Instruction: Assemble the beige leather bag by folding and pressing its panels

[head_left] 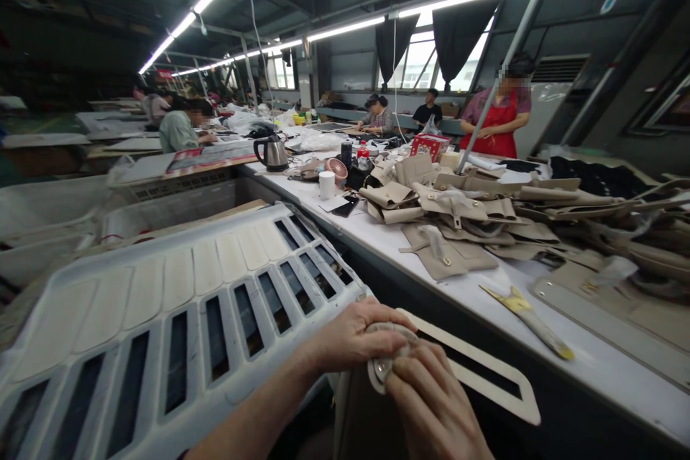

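Low in the centre, both hands close around a beige leather strap piece with a long open slot [528, 399]. Its slotted part sticks out to the right, past my right hand. The thumb and fingers of my left hand [353, 336] press on a rounded end bent up between the hands. A small metal stud [380, 368] shows on that end. From the right, my right hand [436, 395] grips the same end with curled fingers, which hide part of it.
To the left, a slotted white plastic crate [154, 392] bears a row of pale flat pieces [148, 287]. On the white table [609, 381] lie a yellow-smeared brush [531, 320], piled beige bag parts [447, 251], a phone [346, 206] and a kettle [276, 154]. A co-worker in a red apron [499, 126] stands behind.
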{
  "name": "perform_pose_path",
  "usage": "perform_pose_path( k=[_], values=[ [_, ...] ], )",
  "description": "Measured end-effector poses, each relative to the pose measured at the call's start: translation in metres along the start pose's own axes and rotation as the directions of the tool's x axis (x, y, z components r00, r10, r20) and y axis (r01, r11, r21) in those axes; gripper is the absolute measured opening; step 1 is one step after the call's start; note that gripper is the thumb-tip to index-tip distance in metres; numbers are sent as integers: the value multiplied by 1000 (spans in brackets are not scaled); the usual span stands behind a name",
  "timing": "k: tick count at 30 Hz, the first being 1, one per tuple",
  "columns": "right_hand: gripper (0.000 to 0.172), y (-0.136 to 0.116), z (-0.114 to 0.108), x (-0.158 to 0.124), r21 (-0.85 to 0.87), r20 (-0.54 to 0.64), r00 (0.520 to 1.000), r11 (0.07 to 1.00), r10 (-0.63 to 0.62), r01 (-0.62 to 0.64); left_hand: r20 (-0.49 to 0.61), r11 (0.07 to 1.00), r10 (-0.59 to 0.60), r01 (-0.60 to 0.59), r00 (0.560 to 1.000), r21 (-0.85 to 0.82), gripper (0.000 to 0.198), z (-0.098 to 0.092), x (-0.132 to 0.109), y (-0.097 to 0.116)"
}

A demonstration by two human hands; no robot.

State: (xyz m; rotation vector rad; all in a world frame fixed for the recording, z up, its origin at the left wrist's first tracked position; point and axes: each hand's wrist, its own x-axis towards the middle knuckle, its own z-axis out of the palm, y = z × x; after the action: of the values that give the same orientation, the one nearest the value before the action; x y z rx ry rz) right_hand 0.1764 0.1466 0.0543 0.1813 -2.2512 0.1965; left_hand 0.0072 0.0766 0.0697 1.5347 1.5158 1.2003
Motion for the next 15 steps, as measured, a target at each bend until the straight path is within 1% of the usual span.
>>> perform_pose_path(
  k=[2,4,6,7,8,10,12,13,15],
  values=[
    [30,-1,-4,-3,-37,20,998,997,-61,62,-41,998,-4,7,999,58,28,4,1,-2],
    [31,-3,-6,-6,-46,51,992,992,-112,115,-94,997,-13,20,995,68,27,6,2,-6],
    [28,-4,-8,-9,6,71,989,991,-131,131,-125,999,-6,11,992,42,26,7,2,-12],
    [26,-3,-8,-11,54,83,990,993,-112,108,-124,1000,-6,8,992,10,26,6,3,-15],
    [23,-1,-8,-12,104,90,994,993,-68,59,-113,999,-14,11,994,-34,28,5,3,-18],
    [22,5,-8,-14,165,86,993,981,85,-98,-68,991,-47,38,997,-126,35,5,3,-23],
    [29,14,-6,-14,168,53,964,950,259,-264,-34,975,-87,78,996,-207,41,5,4,-26],
    [30,18,-5,-14,162,42,945,931,326,-328,-29,968,-102,92,994,-232,41,6,5,-27],
    [25,23,-3,-14,156,40,921,908,387,-388,-32,956,-120,106,992,-275,42,9,6,-29]
  ],
)
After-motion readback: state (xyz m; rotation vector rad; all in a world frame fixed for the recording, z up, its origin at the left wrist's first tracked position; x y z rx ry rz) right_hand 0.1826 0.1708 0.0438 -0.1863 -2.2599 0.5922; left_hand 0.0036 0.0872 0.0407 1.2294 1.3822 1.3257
